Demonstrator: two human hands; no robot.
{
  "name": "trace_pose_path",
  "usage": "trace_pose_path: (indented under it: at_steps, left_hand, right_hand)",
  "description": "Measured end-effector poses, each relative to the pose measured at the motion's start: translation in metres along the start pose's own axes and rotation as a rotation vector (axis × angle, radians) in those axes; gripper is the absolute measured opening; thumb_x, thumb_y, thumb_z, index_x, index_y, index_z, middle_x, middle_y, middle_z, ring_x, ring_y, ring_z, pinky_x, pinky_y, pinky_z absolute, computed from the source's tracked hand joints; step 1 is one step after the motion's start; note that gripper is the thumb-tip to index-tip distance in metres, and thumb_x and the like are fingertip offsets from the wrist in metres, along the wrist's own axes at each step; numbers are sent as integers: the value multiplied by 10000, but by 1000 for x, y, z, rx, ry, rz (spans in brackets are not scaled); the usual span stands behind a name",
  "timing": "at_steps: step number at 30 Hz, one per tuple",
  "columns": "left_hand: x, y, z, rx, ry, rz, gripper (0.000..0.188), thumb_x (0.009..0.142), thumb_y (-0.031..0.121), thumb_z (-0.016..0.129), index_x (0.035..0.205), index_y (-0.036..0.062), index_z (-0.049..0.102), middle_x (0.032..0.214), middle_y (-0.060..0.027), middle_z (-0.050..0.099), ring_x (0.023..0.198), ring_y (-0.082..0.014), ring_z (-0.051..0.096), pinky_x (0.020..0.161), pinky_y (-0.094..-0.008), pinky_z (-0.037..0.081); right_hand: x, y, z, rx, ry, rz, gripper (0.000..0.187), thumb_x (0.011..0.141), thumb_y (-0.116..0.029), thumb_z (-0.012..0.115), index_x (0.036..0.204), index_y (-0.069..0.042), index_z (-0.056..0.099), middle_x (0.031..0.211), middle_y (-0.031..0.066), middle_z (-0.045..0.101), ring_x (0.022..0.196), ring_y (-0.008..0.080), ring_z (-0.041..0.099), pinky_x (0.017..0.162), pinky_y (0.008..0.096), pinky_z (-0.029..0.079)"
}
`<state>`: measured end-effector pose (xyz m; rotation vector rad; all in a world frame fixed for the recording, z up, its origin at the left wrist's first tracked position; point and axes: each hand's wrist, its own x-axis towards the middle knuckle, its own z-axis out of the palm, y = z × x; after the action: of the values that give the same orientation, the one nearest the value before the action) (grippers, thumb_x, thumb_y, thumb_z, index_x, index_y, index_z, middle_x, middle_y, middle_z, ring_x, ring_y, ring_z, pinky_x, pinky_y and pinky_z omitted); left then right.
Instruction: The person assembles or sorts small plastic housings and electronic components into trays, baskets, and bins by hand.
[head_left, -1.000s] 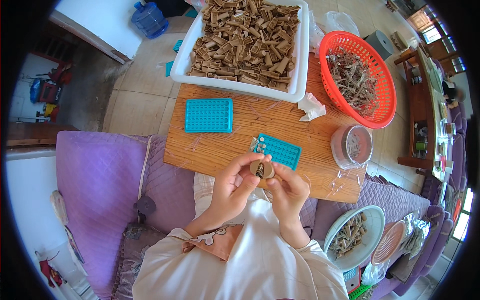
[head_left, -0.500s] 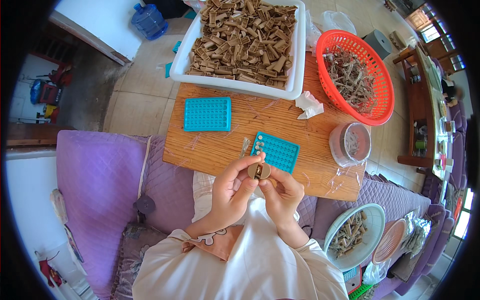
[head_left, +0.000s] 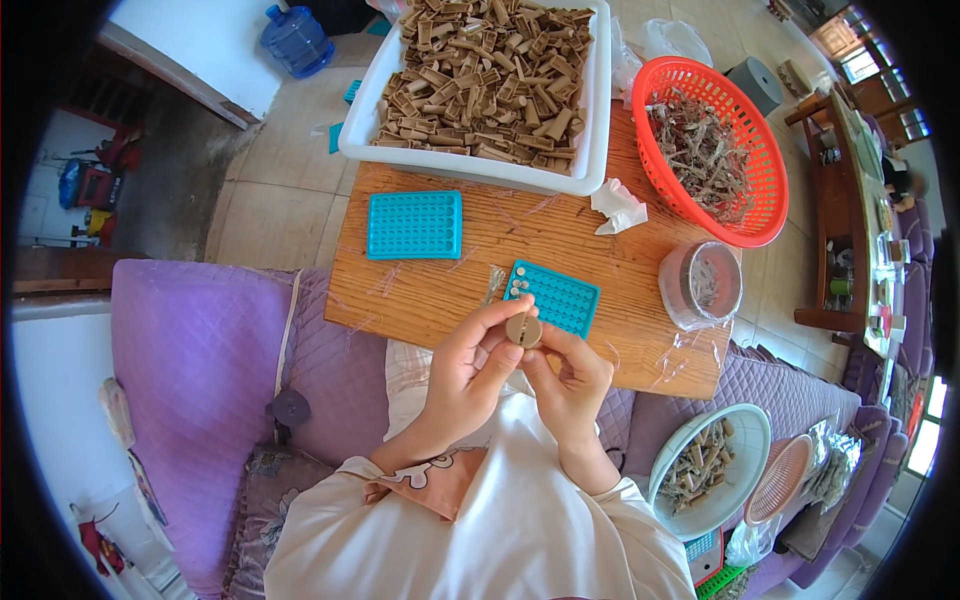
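My left hand (head_left: 468, 365) and my right hand (head_left: 568, 377) meet over the near edge of the wooden board (head_left: 440, 290). Together they pinch a small round tan piece (head_left: 523, 330) between the fingertips. Just beyond the hands lies a teal perforated tray (head_left: 556, 297) with a few small pins standing at its left end. A second teal tray (head_left: 414, 224) lies flat further left on the board.
A white tub (head_left: 596, 110) of tan wooden pieces stands at the back. A red basket (head_left: 765, 215) of thin sticks sits back right. A clear round jar (head_left: 700, 285) rests on the board's right. A pale bowl (head_left: 745, 440) of pieces lies on the purple sofa (head_left: 200, 360).
Both hands have stayed together by the teal tray, shifting only slightly while turning the small round piece between the fingers.
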<state>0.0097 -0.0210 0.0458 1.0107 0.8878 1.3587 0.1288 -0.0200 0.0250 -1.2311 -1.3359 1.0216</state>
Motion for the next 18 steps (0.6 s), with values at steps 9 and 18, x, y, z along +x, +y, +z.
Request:
trace_pose_path:
  at_steps: [9, 18]
  left_hand:
    - [9, -19, 9, 418, 64, 52, 334, 811, 146, 574, 1110, 17, 498, 1006, -153, 583, 964, -271, 564, 788, -302, 463]
    - [24, -50, -2, 320, -50, 331, 376, 854, 365, 464, 960, 6, 506, 826, -90, 579, 933, -262, 567, 945, -463, 327]
  right_hand:
    - [13, 8, 3, 14, -65, 81, 125, 711, 51, 600, 826, 26, 555, 774, 88, 599, 692, 151, 590, 603, 244, 478]
    - [23, 30, 9, -136, -285, -214, 90, 699, 0, 549, 784, 16, 523, 708, 143, 542, 601, 300, 549, 493, 338, 422]
